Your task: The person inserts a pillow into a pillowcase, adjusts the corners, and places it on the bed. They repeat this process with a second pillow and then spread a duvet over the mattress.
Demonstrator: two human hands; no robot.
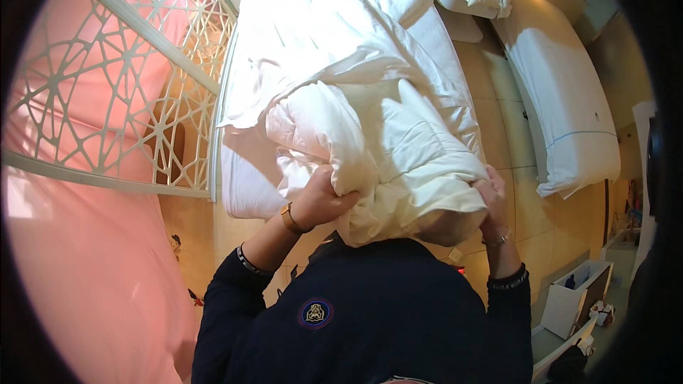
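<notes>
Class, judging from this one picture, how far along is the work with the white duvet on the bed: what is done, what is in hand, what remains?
Done: a white sheet already covers the bed. In hand: the left hand and right hand both grip the bunched white duvet, lifted at the bed's near end. Left: the duvet is still crumpled in a heap, not spread flat; the far half shows only loose folds.

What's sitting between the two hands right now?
In the head view, only the bunched white duvet fills the stretch between the left hand and right hand; both grip its near end.
</notes>
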